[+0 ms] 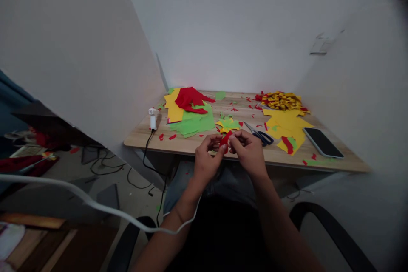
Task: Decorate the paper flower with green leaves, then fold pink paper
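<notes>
Right at the near edge of the pale wood-grain desk (142,138), I see a small bright-red strip of thin material (225,141) held up between both hands, the left hand's (208,153) grip and the right hand's (250,153) each pinching it. Just beyond lies a yellow-and-green jagged-edged piece (228,125), with dark-blue-handled metal scissors (259,133) to the right, near a flat black-screened phone (323,142).

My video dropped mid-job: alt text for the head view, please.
A person's left hand and right hand hold a small red piece near a desk's front edge. Scissors lie beyond the right hand, a phone farther right; red, yellow and green pieces are scattered about.
</notes>
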The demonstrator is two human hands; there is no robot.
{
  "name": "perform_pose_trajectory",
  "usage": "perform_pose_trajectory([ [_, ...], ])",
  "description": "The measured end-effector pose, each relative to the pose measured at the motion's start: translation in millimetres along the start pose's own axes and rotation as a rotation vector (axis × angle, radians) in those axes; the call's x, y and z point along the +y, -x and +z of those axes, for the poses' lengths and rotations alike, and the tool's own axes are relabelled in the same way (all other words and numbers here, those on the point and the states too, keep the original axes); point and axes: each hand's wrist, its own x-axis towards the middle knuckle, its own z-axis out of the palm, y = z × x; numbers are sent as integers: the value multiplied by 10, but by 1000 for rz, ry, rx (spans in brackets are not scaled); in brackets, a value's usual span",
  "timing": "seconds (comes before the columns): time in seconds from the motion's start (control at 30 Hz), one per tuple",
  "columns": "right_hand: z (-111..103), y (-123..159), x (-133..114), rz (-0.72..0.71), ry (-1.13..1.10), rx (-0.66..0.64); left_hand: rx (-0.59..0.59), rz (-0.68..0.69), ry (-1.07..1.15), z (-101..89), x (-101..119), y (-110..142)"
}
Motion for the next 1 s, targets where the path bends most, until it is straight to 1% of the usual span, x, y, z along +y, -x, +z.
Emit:
perform_pose_trajectory([
  [0.13, 1, -1, -43, 9, -63, 28, 31, 30, -59, -5, 8, 7],
  [0.33, -45, 1, -45, 23, -68, 43, 78, -25, -21, 11, 40, 3],
  [0.57, -99, -15, 30, 17, -49, 36, 192, -26, 6, 22, 78, -47],
  [0.73, -113, -34, 93, 13, -76, 1, 186, -34, 17, 41, 108, -73],
  [0.9, -110, -42, 90, 20, -76, -21, 160, -56, 20, 63, 128, -86],
  [1.0, -112, -46, 87, 32, -84, -42, 153, -46, 12, 70, 138, -90],
])
